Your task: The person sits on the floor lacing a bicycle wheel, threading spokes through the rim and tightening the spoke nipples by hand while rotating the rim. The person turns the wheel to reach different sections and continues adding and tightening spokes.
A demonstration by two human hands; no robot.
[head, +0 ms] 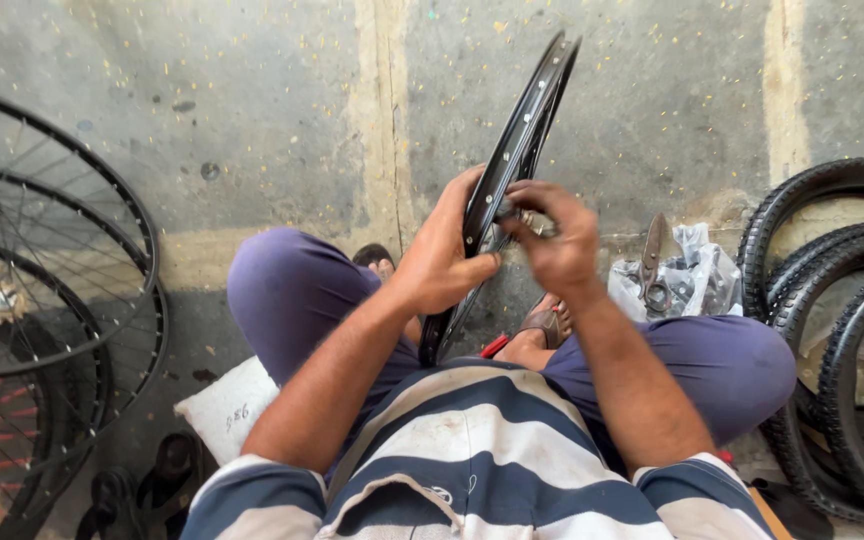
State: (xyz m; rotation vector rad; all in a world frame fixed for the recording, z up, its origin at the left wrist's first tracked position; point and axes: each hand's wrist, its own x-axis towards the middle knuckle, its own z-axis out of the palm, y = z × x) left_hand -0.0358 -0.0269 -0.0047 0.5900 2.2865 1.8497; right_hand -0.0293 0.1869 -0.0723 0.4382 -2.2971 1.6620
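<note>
Clearly early stage: bare black rim (517, 150) upright between knees, no spokes fitted. Left hand (442, 255) grips rim edge; right hand (557, 240) pinches small metal part (524, 217) against it. Spoked wheels (42, 300) far left, tyres (842, 330) right.

Right hand (555, 238) blurred, the small part at its fingertips too small to tell, rim (512, 170) bottom hidden behind the legs, spoked wheels (42, 300) cut off at left edge, tyres (842, 330) cut off at right edge

Spoked wheels (42, 300) left, tyres (842, 330) right, probably pliers (655, 265) on a plastic bag (697, 280).
</note>
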